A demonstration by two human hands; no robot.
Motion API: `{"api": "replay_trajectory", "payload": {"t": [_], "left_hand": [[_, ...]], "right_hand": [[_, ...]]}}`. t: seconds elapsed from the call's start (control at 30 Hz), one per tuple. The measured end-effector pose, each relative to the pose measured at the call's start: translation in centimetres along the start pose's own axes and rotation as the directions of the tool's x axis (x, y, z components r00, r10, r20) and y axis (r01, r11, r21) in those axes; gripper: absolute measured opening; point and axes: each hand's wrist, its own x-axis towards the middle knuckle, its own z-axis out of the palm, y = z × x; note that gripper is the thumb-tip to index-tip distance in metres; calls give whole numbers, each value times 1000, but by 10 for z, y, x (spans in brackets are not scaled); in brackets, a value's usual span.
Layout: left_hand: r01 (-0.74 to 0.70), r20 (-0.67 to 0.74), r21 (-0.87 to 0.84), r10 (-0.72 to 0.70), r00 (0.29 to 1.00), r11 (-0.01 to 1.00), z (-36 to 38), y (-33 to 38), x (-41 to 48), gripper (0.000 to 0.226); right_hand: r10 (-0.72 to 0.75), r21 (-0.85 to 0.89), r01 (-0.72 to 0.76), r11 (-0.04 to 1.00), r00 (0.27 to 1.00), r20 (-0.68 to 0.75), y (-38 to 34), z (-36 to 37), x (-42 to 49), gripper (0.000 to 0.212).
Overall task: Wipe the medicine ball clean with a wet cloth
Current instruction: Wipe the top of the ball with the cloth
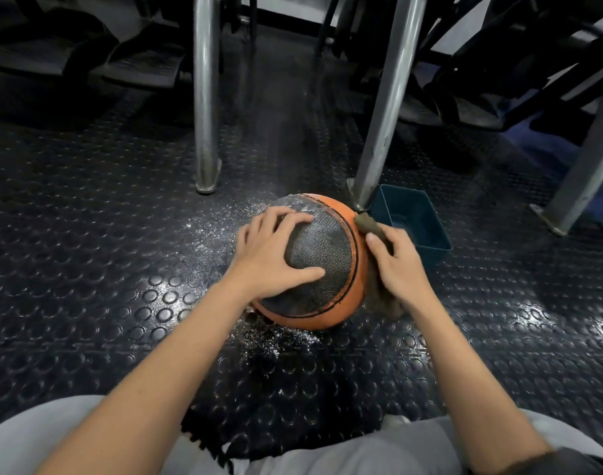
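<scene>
Your left hand (pixel 276 255) lies splayed on the medicine ball (pixel 324 258) on the floor (pixel 87 234), steadying it (no clenched grip), so your right hand (pixel 399 265), clutching the cloth (pixel 368 226), can scrub its side.

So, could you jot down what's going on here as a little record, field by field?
Setting: dark studded floor, metal legs behind
Ball: orange-and-dark medicine ball on the floor
Left hand: spread over the ball's top
Right hand: holds brown cloth against the ball's right side
Nearby: teal tub beyond the cloth; white specks on the floor
</scene>
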Motion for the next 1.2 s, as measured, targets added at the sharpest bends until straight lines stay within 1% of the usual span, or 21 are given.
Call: {"api": "replay_trajectory", "payload": {"t": [0.1, 0.17, 0.2, 0.27, 0.3, 0.37, 0.5, 0.53, 0.57, 0.63, 0.67, 0.7, 0.77, 0.87, 0.93, 0.97, 1.0, 1.1, 1.13, 1.17, 1.2], "left_hand": [[-67, -33, 65, 69, 997, 996, -6, -6, -4, 87], [-114, -53, 98, 120, 991, 989, -5, -7, -7, 90], [-140, -40, 114, 145, 989, 984, -2, -6, -8, 90], [-164, 1, 115, 165, 986, 980, 6, -3, -8, 89], [-155, 13, 97, 155, 988, 983, 10, -1, -7, 89], [-131, 30, 63, 130, 991, 989, 13, 1, -4, 89], [-125, 37, 1, 125, 991, 992, 17, 0, -1, 81], [-130, 23, -9, 130, 991, 992, 18, 1, -1, 83], [-131, 14, -13, 131, 991, 991, 18, 1, -3, 85], [-118, 25, -13, 118, 993, 993, 19, 3, -7, 92], [-110, 44, -5, 110, 993, 994, 19, 4, -9, 94], [-105, 52, 3, 105, 993, 994, 18, 4, -9, 96], [-96, 30, 7, 96, 995, 995, 18, 4, -8, 96], [-88, 11, 3, 88, 996, 996, 19, 5, -7, 94], [-85, 19, -6, 85, 996, 996, 19, 6, -7, 92], [-85, 27, -5, 85, 996, 996, 19, 7, -7, 93], [-86, 32, -2, 86, 996, 996, 19, 8, -7, 94], [-84, 45, 11, 83, 995, 996, 20, 10, -6, 96], [-83, 42, 19, 82, 996, 996, 21, 11, -6, 96], [-80, 31, 26, 79, 996, 996, 22, 11, -5, 96], [-76, 20, 28, 76, 997, 997, 22, 12, -5, 96]], "right_hand": [[-19, 40, 21, 999, 998, -53, 0, -3, 6, 33], [-70, -9, 69, 998, 993, -96, -3, -3, 4, 30], [-126, -39, 122, 992, 987, -101, -7, -2, 2, 28], [-271, -153, 259, 954, 960, -63, -17, 4, -7, 24], [-316, -232, 300, 925, 948, -33, -21, 9, -15, 23], [-349, -332, 323, 886, 937, -21, -25, 18, -33, 24], [-448, -355, 438, 826, 892, 58, -22, 17, -57, 27], [-450, -361, 439, 823, 891, 59, -19, 12, -51, 26], [-415, -362, 397, 843, 909, 31, -17, 9, -40, 26], [-288, -372, 253, 893, 957, -42, -13, 1, -13, 25], [-243, -379, 202, 903, 968, -62, -12, -1, -4, 25], [-228, -388, 185, 903, 971, -68, -11, -1, -1, 25], [-265, -406, 223, 886, 963, -51, -16, 7, -11, 26], [-409, -379, 379, 844, 912, 1, -27, 21, -53, 27], [-466, -399, 448, 800, 883, 56, -28, 21, -62, 30], [-463, -416, 439, 796, 885, 47, -25, 17, -55, 28], [-424, -427, 388, 817, 906, 12, -21, 13, -42, 27], [-247, -421, 194, 886, 966, -74, -9, 1, -7, 26], [-226, -410, 173, 896, 971, -82, -8, 2, -6, 27], [-240, -403, 188, 896, 967, -81, -10, 6, -12, 27], [-287, -399, 235, 886, 955, -74, -14, 12, -23, 27]]}}
